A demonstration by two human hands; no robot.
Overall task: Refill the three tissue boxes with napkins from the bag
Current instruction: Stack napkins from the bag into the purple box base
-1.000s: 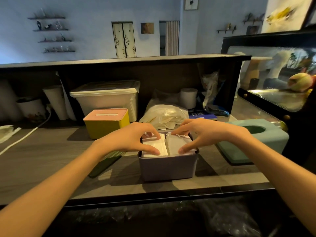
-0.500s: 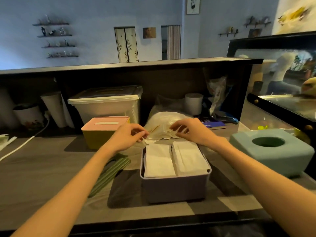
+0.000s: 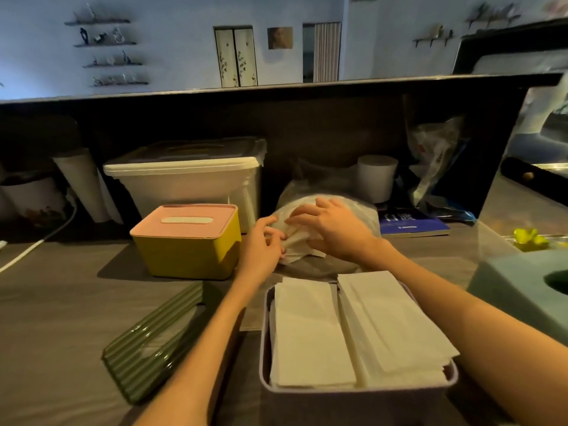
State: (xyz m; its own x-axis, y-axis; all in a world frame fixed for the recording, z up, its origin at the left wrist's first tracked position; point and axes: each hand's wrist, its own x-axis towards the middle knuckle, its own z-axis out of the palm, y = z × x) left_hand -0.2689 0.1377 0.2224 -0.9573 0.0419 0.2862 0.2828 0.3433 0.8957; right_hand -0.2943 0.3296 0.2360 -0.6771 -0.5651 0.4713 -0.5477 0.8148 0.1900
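Plastic bag [image 3: 332, 210] under both hands, fingers [image 3: 302, 210] loosely spread, napkins [image 3: 310, 330] lengthwise front-to-back.

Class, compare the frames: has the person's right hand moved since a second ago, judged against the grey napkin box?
Yes. The right hand has left the napkin stacks in the grey napkin box and gone away from the person to the plastic bag behind it.

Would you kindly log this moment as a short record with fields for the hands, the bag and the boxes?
left hand: at the napkin bag's near edge, fingers curled
right hand: resting on the bag
open box: two napkin stacks inside, lid off
green lid: lying left of the open box
yellow box: pink lid on
teal box: right edge, partly cropped
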